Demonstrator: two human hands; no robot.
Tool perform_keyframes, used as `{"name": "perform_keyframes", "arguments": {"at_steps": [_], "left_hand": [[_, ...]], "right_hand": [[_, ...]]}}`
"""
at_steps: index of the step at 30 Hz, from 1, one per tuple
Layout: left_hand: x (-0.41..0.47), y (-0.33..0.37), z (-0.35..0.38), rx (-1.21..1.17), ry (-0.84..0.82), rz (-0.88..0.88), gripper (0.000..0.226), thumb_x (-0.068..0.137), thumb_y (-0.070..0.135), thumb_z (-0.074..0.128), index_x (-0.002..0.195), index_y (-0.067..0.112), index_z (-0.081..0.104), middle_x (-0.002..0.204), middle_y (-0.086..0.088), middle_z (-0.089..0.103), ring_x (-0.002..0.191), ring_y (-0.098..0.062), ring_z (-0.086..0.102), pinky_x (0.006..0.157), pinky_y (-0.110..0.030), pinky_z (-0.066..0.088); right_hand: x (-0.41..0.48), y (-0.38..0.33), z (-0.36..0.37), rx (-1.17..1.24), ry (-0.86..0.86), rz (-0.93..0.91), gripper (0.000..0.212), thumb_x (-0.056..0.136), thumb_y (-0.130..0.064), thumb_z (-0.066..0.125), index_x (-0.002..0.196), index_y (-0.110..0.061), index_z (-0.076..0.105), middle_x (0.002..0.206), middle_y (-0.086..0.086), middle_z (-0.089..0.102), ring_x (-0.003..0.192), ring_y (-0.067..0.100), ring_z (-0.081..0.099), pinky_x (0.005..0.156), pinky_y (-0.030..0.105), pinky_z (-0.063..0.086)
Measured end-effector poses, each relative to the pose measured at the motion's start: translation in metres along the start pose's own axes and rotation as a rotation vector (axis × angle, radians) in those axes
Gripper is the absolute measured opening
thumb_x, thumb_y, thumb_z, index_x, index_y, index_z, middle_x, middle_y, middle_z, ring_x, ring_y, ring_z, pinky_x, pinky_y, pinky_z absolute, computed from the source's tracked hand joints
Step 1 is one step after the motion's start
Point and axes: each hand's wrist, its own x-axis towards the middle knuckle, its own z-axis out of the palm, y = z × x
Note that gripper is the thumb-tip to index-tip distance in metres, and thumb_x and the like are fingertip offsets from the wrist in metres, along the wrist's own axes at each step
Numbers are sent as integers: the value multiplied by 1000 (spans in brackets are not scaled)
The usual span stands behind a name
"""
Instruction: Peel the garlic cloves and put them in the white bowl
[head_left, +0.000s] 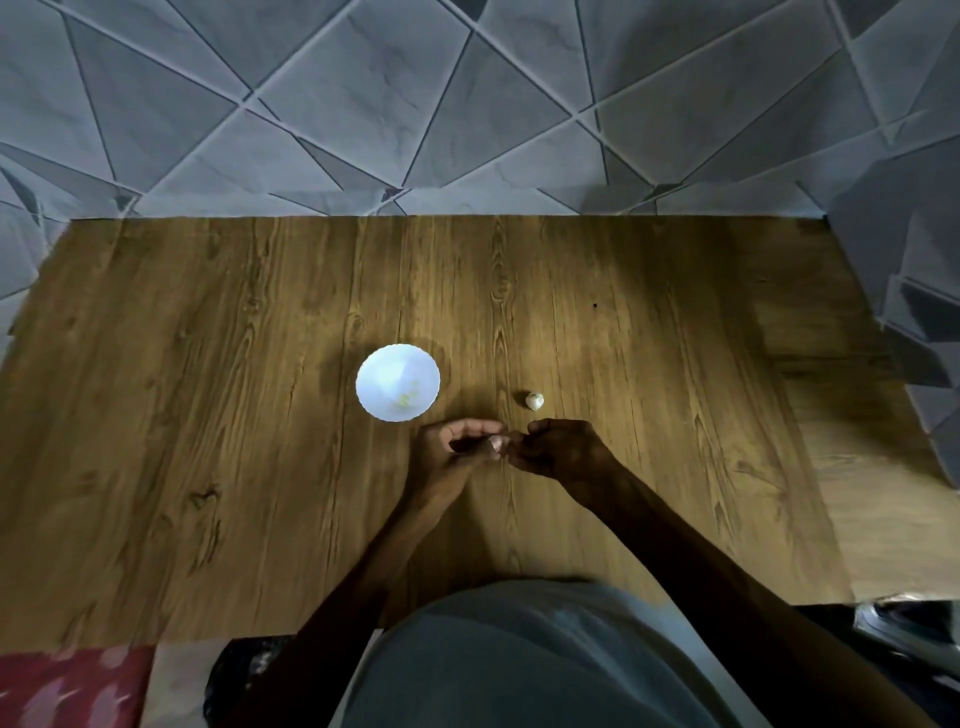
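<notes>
Clove: a small pale clove (500, 442) is sitting between the two hands, just below the centre of the frame and just above the table (208, 415).
Left hand: the left hand (457, 449) is curling its fingers and thumb inward and pinching the clove at its tips.
Right hand: the right hand (558, 451) is curling its fingers tightly, and its fingertips are meeting the clove's right end. It appears to be picking at the skin (the picture is too blurred to show whether any strip is lifting).
White bowl: the white bowl (387, 364) is standing on the table left of centre, up and to the left of the left hand, near it but not touching. Something faint and yellowish is showing inside, toward its lower right. It may be peeled garlic, though that cannot be told for sure.
Garlic piece: a garlic piece (534, 400) is lying on the table just above the right hand and well to the right of the bowl. It is looking white and still skinned.
Progress: the person is judged to be partway through, peeling one clove now.
Remaining: the held clove is still waiting to go into the bowl, and the piece on the table is awaiting peeling.
</notes>
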Motion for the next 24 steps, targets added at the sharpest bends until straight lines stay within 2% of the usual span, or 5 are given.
{"name": "perform_keyframes", "arguments": {"at_steps": [5,11,17,21,24], "left_hand": [[0,-4,1,-128,47,-131,22,86,1,69,108,0,70,98,-11,75,88,-18,73,77,-22,56],[2,-9,-5,-206,75,-197,23,87,1,68,110,0,69,101,-15,74,95,-25,71,87,-31,56],[4,-6,-10,-267,17,-240,25,86,-3,67,111,0,68,103,-16,73,100,-26,70,88,-30,56],[6,-9,-10,-287,51,-300,21,85,-3,67,105,4,71,101,-15,74,98,-26,70,90,-32,56],[9,-8,-8,-257,118,-353,21,85,-2,68,104,6,72,99,-10,75,95,-22,72,85,-30,58]], "right_hand": [[5,0,5,-5,-34,20,16,88,14,56,83,1,64,86,18,71,86,31,70,85,42,57],[17,5,12,-72,-74,-18,11,91,10,56,92,2,63,98,22,68,98,38,67,93,48,54],[21,9,18,-510,6,-320,12,87,4,66,99,2,65,92,13,71,83,23,72,66,28,60],[25,11,19,-876,91,-543,18,86,5,67,98,-8,70,93,-1,70,77,11,69,65,23,59],[21,10,18,-969,119,-627,19,86,2,69,98,-13,71,91,-6,69,75,0,65,66,12,54]]}}
